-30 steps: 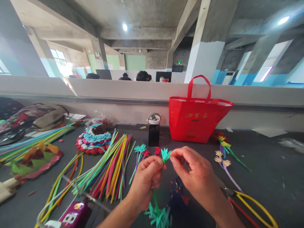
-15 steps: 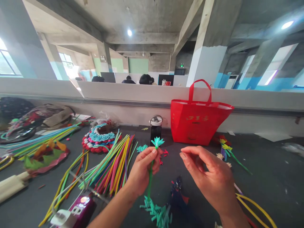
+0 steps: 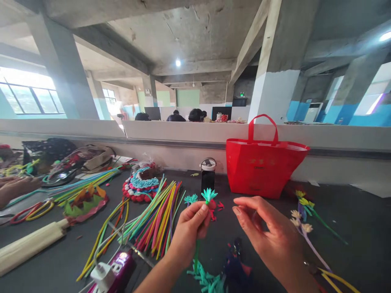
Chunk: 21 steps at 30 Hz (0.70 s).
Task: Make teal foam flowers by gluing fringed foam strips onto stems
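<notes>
My left hand [image 3: 187, 232] pinches the green stem of a small teal flower [image 3: 209, 195] and holds it upright above the dark table [image 3: 360, 228]. My right hand [image 3: 269, 236] hovers just to the right of the flower, fingers loosely curled and apart, holding nothing. Teal leaf pieces [image 3: 206, 278] lie below my hands beside a dark blue piece [image 3: 236, 264]. A fan of coloured stems [image 3: 155, 219] lies to the left of my left hand.
A red tote bag [image 3: 264, 165] and a black bottle [image 3: 208, 175] stand at the back by a low wall. Finished flowers [image 3: 302, 211] lie at right. A flower wreath [image 3: 141, 185], a purple tool [image 3: 114, 268] and a pale roll [image 3: 29, 246] lie left. Another person's hand [image 3: 14, 188] rests far left.
My right hand has let go of the flower head and drawn away to the right. My left hand raised the flower upright. The view has shifted left and upward.
</notes>
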Motion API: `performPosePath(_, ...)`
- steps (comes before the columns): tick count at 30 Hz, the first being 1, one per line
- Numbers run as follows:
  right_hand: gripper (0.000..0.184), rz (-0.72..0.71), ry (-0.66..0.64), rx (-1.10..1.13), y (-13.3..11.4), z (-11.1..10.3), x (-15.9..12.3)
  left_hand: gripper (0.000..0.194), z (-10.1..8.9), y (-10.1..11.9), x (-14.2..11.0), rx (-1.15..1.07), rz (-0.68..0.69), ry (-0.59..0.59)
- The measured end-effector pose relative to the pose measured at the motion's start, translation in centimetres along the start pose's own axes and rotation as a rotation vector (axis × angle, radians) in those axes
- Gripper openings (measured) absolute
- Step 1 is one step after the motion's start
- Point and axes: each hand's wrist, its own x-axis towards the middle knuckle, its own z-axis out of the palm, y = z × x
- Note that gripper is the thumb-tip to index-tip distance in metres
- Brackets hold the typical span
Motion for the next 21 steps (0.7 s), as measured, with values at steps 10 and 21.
performPosePath(10, 0.028, -0.180, -0.140, 0.011, -2.0, 0.1, -1.1, 0.041, 0.3, -0.7, -5.2, 0.223, 0.143, 0.071)
performPosePath(21, 0.019, -0.294, -0.124, -0.076, -4.2, -1.7, -3.1, 0.039, 0.4, -1.1, -8.8, 0.282, 0.163, 0.013)
